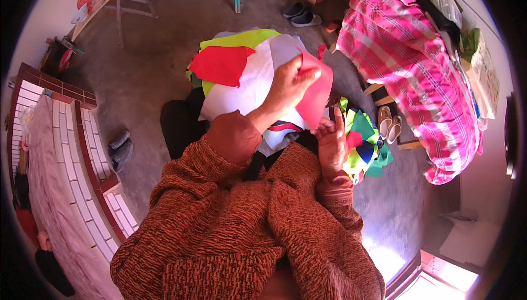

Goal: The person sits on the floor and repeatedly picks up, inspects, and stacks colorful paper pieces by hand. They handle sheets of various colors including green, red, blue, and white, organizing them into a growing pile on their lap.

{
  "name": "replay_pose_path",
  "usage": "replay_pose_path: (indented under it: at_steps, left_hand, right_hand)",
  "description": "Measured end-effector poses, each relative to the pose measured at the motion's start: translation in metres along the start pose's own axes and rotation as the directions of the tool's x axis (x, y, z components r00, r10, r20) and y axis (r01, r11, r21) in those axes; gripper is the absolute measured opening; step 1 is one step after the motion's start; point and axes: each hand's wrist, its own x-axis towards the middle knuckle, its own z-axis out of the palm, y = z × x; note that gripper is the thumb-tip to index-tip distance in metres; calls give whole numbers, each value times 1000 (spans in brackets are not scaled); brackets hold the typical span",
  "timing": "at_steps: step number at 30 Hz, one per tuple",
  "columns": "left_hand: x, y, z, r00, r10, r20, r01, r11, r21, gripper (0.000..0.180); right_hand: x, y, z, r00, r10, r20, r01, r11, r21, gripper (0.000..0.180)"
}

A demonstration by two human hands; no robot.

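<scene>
Since the flat, pinkish-red, cloth-like panel (318, 91) overlaps the right edge of a broad white cloth-like sheet (239, 97) in front of the person, it could probably slip off if loosely held. Left hand (286, 85) is at its left edge, digits bent; can't tell if they're together on it. Right hand (331, 145) is at its lower corner, fingers part-curled; can't tell whether they pinch it. A hard tug might drag the white sheet and spill the loose, bright-red, pointed cloth piece (219, 65), since nothing visible pins that down. Yellow-green smooth cloth (239, 40) is mostly covered by these layers. Multicoloured crumpled cloth bundle (359, 141) is partly behind the right hand, pieces hard to separate. Whatever supports the layers is hidden.
</scene>
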Motion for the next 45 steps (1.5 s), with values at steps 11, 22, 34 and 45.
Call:
replay_pose_path:
  at_steps: [11, 22, 34, 45]
  left_hand:
    - [90, -36, -85, 827, -98, -554, 8, 987, -163, 9]
    - [82, -78, -172, 823, -170, -543, 77, 979, -189, 48]
    - [54, -29, -112, 799, 447, -402, 76, 588, 805, 54]
    - [40, -73, -82, 991, 4, 137, -136, -43, 990, 51]
  right_hand:
    - [2, 4, -4, 1000, 5, -22, -3, 998, 56, 53]
    - [2, 8, -6, 999, 33, -28, -32, 998, 46, 51]
    - [4, 6, -8, 997, 49, -55, -42, 991, 131, 46]
    - [-16, -29, -141, 735, -184, -653, 174, 981, -80, 24]
